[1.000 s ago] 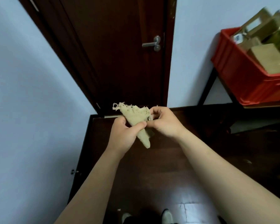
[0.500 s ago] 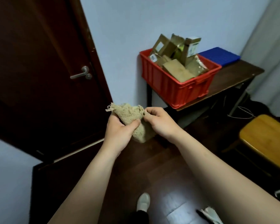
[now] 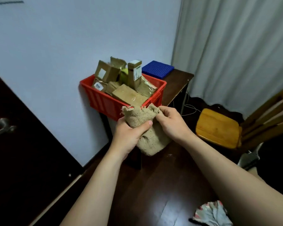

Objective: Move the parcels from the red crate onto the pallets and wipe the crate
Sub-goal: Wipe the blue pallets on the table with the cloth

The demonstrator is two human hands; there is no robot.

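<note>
Grips tan cloth point(image 3: 147, 128) w/ left hand point(image 3: 129, 136), fingers curled round it; pinches frayed top w/ right hand point(image 3: 171, 123). 1 red crate point(image 3: 104, 101) at tabletop point(image 3: 176, 85) left end, heaped w/ brown parcels point(image 3: 127, 93); white labels point(image 3: 102, 72) unreadable. 1 blue pallet point(image 3: 157, 69) at back edge. Dark wood floor point(image 3: 153, 193), pale wall point(image 3: 72, 46), curtain point(image 3: 235, 46), 1 chair point(image 3: 217, 126).

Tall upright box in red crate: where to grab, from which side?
Take the tall box by its upper half, coming from above, pinching two opposite side faces. It stands upright, well above the red crate rim, its base buried among other parcels. The left hand and right hand both grip the cloth, so free one first.
</note>
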